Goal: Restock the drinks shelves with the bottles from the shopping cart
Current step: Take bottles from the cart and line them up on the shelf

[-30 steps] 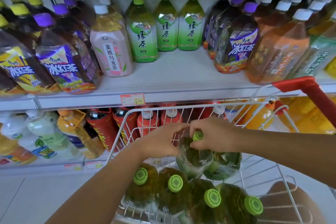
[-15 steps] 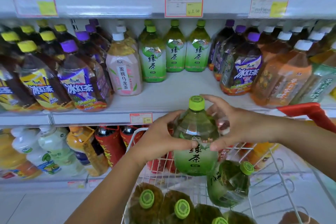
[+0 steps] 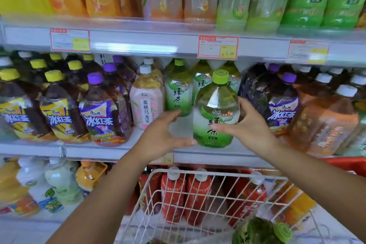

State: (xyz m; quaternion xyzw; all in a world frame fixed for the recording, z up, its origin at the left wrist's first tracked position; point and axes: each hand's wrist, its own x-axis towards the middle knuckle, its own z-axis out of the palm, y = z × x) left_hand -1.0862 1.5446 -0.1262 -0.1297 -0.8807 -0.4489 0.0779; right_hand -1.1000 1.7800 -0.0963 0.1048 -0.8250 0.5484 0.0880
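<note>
I see a green tea bottle point(image 3: 214, 113) standing upright at the front of the middle shelf point(image 3: 198, 155), its base just behind the shelf's front lip and its light green cap on. My right hand point(image 3: 244, 123) is wrapped around the bottle's right side, thumb across the label and the fingers bent behind it, so it grips the bottle. My left hand point(image 3: 164, 134) is spread, palm turned toward the bottle, fingers loosely apart; the thumb reaches to the bottle's lower left edge and seems to touch it, though I cannot tell for sure. Behind the bottle stand more green tea bottles point(image 3: 178, 89) of the same kind, in rows running to the back. Just to the left is a pink-labelled bottle point(image 3: 146, 101) with a white cap, then purple-capped bottles point(image 3: 101, 109) and yellow-capped bottles point(image 3: 57, 105) of dark tea. To the right stand more purple-capped ones and orange bottles point(image 3: 326, 123) with white caps. A price tag point(image 3: 217, 47) hangs on the shelf edge above. Below my arms is the white wire shopping cart point(image 3: 213, 190), with another green-capped bottle point(image 3: 263, 232) lying in its lower right corner.
</note>
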